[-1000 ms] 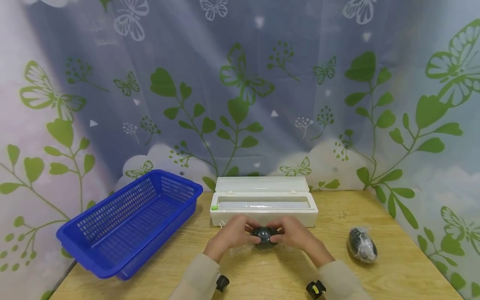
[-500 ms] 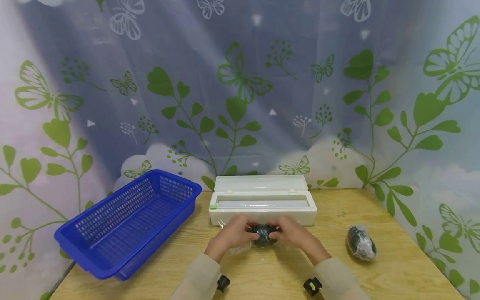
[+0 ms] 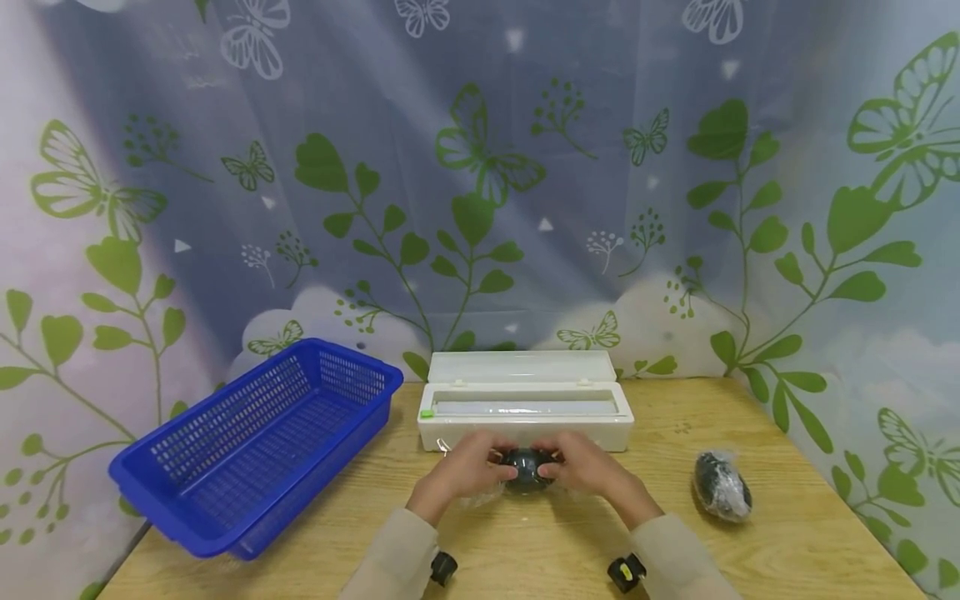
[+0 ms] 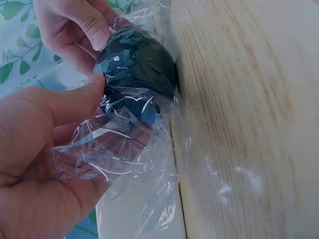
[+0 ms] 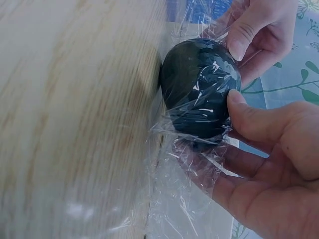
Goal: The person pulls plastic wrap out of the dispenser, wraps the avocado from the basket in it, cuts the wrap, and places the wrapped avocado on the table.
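A smooth, dark green-black oval thing (image 3: 528, 471) rests on the table in front of the dispenser, with clear cling film (image 4: 114, 144) drawn over it. Its exact kind is unclear. My left hand (image 3: 471, 467) holds its left end, thumb on the near side and fingers behind. Mirroring it, my right hand (image 3: 583, 467) grips the right end, thumb pressed to the film-covered skin. Loose film bunches over the fingers of both hands in the wrist views. Behind stands a white cling film dispenser (image 3: 525, 433), its lid raised and the roll showing.
A blue plastic basket (image 3: 300, 483) stands at the left of the wooden table (image 3: 525, 558). To the right lies a second dark oval thing wrapped in film (image 3: 722, 486). A patterned curtain (image 3: 495, 250) hangs behind the table.
The thumbs and the held dark thing have shifted only slightly; both hands keep their grip. The whole head view has moved a little. Nothing was let go.
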`<move>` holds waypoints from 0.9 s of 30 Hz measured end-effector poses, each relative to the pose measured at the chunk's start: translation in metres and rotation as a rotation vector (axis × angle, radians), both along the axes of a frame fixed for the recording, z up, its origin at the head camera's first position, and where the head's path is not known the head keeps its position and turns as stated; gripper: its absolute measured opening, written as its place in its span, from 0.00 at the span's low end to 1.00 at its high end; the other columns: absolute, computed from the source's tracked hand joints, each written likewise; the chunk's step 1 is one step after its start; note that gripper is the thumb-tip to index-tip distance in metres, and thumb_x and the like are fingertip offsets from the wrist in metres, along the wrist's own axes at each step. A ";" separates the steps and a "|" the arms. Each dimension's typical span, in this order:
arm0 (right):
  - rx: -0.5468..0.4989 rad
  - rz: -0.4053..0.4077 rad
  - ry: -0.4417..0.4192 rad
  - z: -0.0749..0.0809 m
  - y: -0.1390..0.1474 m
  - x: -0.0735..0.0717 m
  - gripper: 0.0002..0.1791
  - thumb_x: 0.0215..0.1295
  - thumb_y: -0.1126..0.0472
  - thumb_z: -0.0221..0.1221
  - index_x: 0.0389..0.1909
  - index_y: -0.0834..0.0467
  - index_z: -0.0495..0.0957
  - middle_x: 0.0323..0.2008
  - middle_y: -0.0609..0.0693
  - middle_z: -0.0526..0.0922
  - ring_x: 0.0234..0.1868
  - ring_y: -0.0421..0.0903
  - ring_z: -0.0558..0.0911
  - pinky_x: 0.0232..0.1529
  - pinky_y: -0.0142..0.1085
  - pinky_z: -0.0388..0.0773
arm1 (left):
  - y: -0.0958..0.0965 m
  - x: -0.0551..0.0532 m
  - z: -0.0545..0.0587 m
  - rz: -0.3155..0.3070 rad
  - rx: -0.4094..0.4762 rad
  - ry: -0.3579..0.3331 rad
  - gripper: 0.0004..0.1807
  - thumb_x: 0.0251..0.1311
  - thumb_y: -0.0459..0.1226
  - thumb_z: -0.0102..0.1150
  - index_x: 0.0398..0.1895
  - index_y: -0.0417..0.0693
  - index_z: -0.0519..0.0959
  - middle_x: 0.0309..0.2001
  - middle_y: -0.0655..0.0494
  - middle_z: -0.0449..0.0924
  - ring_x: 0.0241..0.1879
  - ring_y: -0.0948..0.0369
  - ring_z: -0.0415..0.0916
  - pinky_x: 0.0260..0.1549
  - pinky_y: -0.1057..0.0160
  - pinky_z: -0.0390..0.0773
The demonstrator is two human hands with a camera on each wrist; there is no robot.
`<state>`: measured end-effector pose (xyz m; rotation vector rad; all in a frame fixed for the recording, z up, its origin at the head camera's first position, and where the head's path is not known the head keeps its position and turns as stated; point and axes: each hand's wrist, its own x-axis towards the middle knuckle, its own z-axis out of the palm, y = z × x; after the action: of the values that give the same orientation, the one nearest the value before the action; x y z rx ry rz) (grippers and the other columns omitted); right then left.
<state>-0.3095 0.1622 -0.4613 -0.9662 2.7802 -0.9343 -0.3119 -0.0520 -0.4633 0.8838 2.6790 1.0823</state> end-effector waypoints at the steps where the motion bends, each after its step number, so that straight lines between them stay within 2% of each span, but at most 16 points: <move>1: -0.002 -0.006 -0.008 0.000 0.000 0.001 0.12 0.61 0.66 0.61 0.46 0.61 0.81 0.44 0.55 0.85 0.45 0.48 0.82 0.45 0.45 0.80 | 0.000 0.000 0.000 -0.003 0.000 0.004 0.14 0.58 0.35 0.63 0.47 0.42 0.81 0.47 0.49 0.83 0.47 0.55 0.82 0.46 0.65 0.81; 6: -0.017 -0.038 -0.047 0.001 0.000 0.002 0.15 0.61 0.66 0.61 0.49 0.63 0.80 0.48 0.58 0.83 0.46 0.53 0.83 0.44 0.41 0.82 | -0.001 0.000 0.002 0.002 -0.002 0.000 0.15 0.58 0.35 0.63 0.48 0.42 0.81 0.48 0.49 0.83 0.47 0.55 0.82 0.46 0.66 0.80; 10: -0.024 -0.006 -0.017 0.002 0.000 0.002 0.14 0.60 0.67 0.61 0.48 0.64 0.80 0.46 0.58 0.84 0.45 0.53 0.83 0.43 0.40 0.81 | -0.001 0.001 0.001 0.019 -0.007 -0.006 0.15 0.57 0.36 0.64 0.48 0.43 0.81 0.48 0.50 0.83 0.47 0.56 0.82 0.46 0.65 0.80; 14: -0.028 0.020 0.008 0.001 0.001 0.003 0.14 0.60 0.68 0.61 0.47 0.66 0.79 0.44 0.59 0.84 0.44 0.54 0.83 0.43 0.42 0.81 | -0.001 0.001 -0.001 0.031 -0.010 -0.013 0.14 0.57 0.37 0.65 0.47 0.44 0.82 0.47 0.51 0.83 0.47 0.56 0.82 0.46 0.63 0.81; 27: -0.035 -0.004 -0.031 -0.001 0.002 0.004 0.17 0.62 0.67 0.60 0.52 0.65 0.78 0.50 0.62 0.81 0.48 0.56 0.82 0.45 0.46 0.81 | -0.001 0.001 -0.003 0.036 -0.004 -0.036 0.14 0.59 0.37 0.63 0.48 0.44 0.81 0.48 0.51 0.83 0.48 0.55 0.82 0.46 0.67 0.80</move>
<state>-0.3054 0.1639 -0.4621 -0.9429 2.7504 -0.9935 -0.3113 -0.0529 -0.4658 0.8101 2.6774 1.0886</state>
